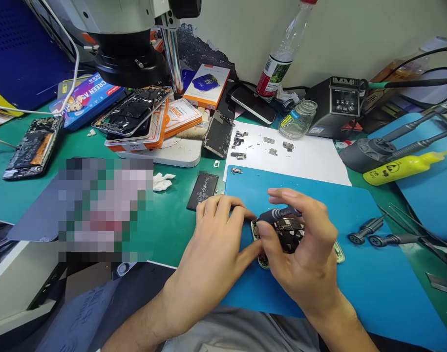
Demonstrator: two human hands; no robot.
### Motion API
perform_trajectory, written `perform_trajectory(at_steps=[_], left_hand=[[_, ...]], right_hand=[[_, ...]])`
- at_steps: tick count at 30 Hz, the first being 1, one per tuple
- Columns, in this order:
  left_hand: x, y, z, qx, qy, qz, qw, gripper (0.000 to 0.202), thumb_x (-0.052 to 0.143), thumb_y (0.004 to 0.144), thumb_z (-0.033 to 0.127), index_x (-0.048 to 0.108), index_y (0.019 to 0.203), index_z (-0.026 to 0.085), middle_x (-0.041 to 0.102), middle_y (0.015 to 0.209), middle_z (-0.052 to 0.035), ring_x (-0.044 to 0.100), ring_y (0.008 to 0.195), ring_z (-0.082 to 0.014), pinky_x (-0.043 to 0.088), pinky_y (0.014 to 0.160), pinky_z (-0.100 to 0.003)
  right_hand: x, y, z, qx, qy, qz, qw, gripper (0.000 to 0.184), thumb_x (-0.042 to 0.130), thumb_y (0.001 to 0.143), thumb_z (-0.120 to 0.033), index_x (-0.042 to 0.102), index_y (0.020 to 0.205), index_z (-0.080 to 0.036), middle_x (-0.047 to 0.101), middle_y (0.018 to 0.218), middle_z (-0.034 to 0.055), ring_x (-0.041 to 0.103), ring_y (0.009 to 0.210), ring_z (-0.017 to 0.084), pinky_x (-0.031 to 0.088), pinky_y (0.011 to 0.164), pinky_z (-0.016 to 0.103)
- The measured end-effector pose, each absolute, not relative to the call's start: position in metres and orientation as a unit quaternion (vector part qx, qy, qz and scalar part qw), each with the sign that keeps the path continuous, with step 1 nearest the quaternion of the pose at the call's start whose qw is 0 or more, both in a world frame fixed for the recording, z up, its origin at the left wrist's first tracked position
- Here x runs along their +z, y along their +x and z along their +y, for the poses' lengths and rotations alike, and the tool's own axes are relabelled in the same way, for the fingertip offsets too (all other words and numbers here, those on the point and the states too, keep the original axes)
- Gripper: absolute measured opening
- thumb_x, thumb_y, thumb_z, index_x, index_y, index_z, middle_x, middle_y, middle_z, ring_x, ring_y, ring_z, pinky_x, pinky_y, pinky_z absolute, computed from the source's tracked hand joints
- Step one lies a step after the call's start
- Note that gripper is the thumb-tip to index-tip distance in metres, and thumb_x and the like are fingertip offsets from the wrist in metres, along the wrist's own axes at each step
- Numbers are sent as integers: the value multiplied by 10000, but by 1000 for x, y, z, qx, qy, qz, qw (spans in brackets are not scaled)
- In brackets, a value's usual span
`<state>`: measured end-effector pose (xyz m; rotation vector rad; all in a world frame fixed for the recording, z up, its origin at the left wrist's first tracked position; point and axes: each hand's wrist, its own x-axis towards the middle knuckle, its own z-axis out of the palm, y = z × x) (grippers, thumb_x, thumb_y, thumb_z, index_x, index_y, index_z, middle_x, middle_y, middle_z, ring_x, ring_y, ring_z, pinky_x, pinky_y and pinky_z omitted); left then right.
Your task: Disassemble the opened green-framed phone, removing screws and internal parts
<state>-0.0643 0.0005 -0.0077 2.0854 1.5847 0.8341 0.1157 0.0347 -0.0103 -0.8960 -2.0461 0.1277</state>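
Note:
An opened phone (pixel 282 233) with bare circuitry lies on a blue work mat (pixel 355 274) in front of me. My left hand (pixel 216 244) rests on its left end, fingers curled over the edge and thumb pressed against the frame. My right hand (pixel 300 244) is pinched round a dark screwdriver handle (pixel 280 213), held over the phone's inside. The tool's tip is hidden by my fingers.
A loose battery (pixel 203 190) lies left of the mat. Small parts sit on white paper (pixel 307 156) behind it. Two screwdrivers (pixel 377 233) lie at the right. A microscope (pixel 128 44), stacked phones (pixel 135 117), a bottle (pixel 282 54), a glass jar (pixel 298 120) and a soldering station (pixel 340 105) stand at the back.

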Motion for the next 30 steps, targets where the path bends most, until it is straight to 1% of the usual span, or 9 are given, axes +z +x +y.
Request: perform_trajectory(at_steps=[3,5,6,9,13,17,21,26,30], left_hand=[[-7,-65,-1,299,742,564,204,212,779,1093,305,655,1252,238,691,1321,-77,587,1286,-320,510,1111,-545],[-6,-66,-1,308,738,561,215,242,779,1093,285,661,1299,238,696,1337,-76,589,1321,-321,516,1137,-539],[-5,-66,-1,315,734,561,216,249,776,1095,270,662,1313,233,702,1347,-77,595,1333,-319,522,1142,-529],[-5,-68,0,338,726,563,204,234,756,1101,211,675,1321,211,738,1332,-74,646,1290,-300,553,1108,-483],[-8,-71,7,346,737,551,183,157,735,1109,181,735,1264,203,786,1235,-45,682,1192,-286,566,1043,-463],[-9,-74,10,356,745,532,186,59,771,1086,179,761,1136,211,813,1156,-20,689,1142,-282,555,1007,-457],[-9,-76,8,374,734,527,208,84,775,1081,153,733,1053,220,816,1070,2,704,1111,-259,540,988,-430],[-11,-75,6,383,723,534,215,89,769,1087,159,709,1053,217,804,1081,-7,704,1124,-260,537,983,-418],[-12,-75,4,382,729,528,209,98,734,1106,150,702,1044,219,804,1081,-3,702,1129,-258,535,1001,-418]], right_hand=[[-8,116,34,67,-377,-814,438,753,616,1066,-76,401,1734,-347,644,1585,131,677,1449,310,700,1048,498],[-7,115,34,99,-388,-801,445,711,519,1092,-84,402,1743,-346,599,1650,131,676,1444,305,709,999,476],[-7,115,33,104,-391,-796,450,697,538,1095,-105,416,1736,-348,602,1647,130,692,1413,303,716,957,457],[-8,115,34,94,-391,-792,458,750,656,1061,-108,425,1727,-363,632,1605,128,749,1274,274,719,845,398],[-11,115,34,102,-392,-786,467,724,599,1079,-101,402,1738,-328,676,1517,147,768,1188,265,700,750,379],[-11,114,33,148,-427,-750,483,751,712,1060,-109,417,1713,-336,754,1250,85,798,965,205,707,701,334],[-7,113,32,233,-404,-722,511,710,668,1089,-85,417,1681,-384,736,1206,30,771,815,121,700,657,265],[-2,111,31,265,-378,-717,522,663,654,1101,-92,442,1654,-390,729,1168,1,761,761,105,700,652,258],[-6,110,31,228,-398,-709,536,673,674,1091,-99,451,1659,-382,732,1154,14,764,793,124,684,636,255]])
